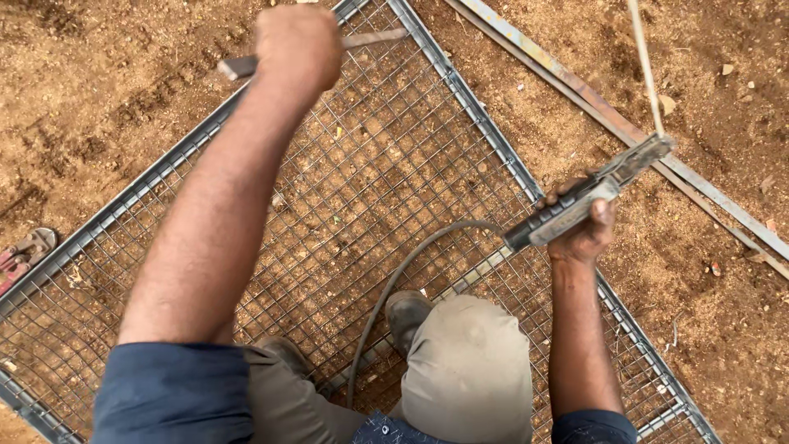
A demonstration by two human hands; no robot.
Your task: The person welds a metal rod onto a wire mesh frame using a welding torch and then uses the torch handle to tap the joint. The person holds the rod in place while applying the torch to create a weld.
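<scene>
Head view: the left hand (297, 45) is clenched on a thin grey metal hammer-like tool (246, 64), possibly a chipping hammer, above the grey steel wire-mesh panel (370, 189). The right hand (585, 226) is clamped on a black-handled electrode holder (588, 201) with a thin welding rod (646, 66), beside the panel's right edge.

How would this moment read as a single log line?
left hand: grips hammer, raised | right hand: holds electrode holder with rod | below: wire mesh panel on dirt; cable
</scene>
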